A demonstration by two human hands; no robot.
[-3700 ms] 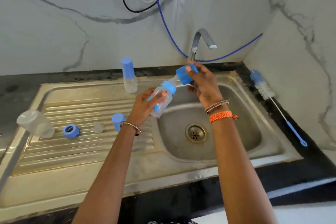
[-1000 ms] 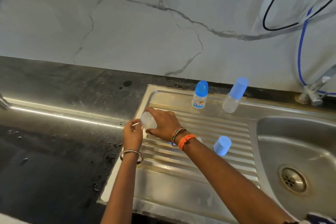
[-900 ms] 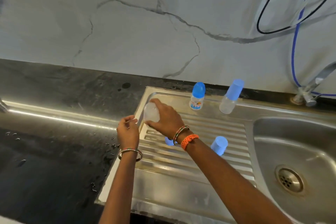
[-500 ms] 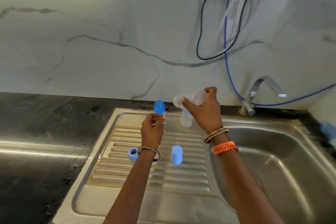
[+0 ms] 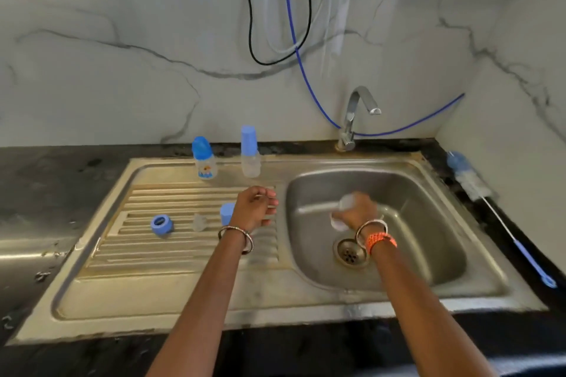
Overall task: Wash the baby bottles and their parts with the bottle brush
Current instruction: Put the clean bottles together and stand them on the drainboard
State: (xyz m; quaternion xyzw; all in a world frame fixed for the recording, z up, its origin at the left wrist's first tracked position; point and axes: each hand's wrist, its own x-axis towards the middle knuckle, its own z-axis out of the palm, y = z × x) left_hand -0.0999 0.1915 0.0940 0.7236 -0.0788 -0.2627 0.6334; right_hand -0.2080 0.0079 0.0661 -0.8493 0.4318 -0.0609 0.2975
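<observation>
Head view: right hand (image 5: 356, 211) sits over the sink basin (image 5: 428, 223), right of frame centre, fingers curled round a clear bottle body (image 5: 341, 217); bottle is motion-blurred, so its tilt can't be told. Left hand (image 5: 255, 206) hangs over the right end of the ribbed drainboard (image 5: 183, 254), fingers loosely curled, holding nothing. Blue cap (image 5: 227, 213) stands on the drainboard just left of that hand, partly hidden by it. Clear teat (image 5: 199, 222) lies further left, blue screw ring (image 5: 161, 225) beyond it, all apart from each other. Two capped bottles stand upright at the back edge of the drainboard, upper centre: printed bottle (image 5: 203, 159) with a rounded blue cap, and just to its right a plain bottle (image 5: 250, 152) with a tall blue cap. Bottle brush (image 5: 477, 190) lies on the dark table (image 5: 46, 180) along the right wall, bristle head toward the top, blue handle end toward lower right, untouched. Tap (image 5: 356, 113) stands behind the basin; drain (image 5: 350, 252) sits below the right wrist. Blue hose (image 5: 306, 76) and black cable (image 5: 249, 24) hang on the marble wall.
</observation>
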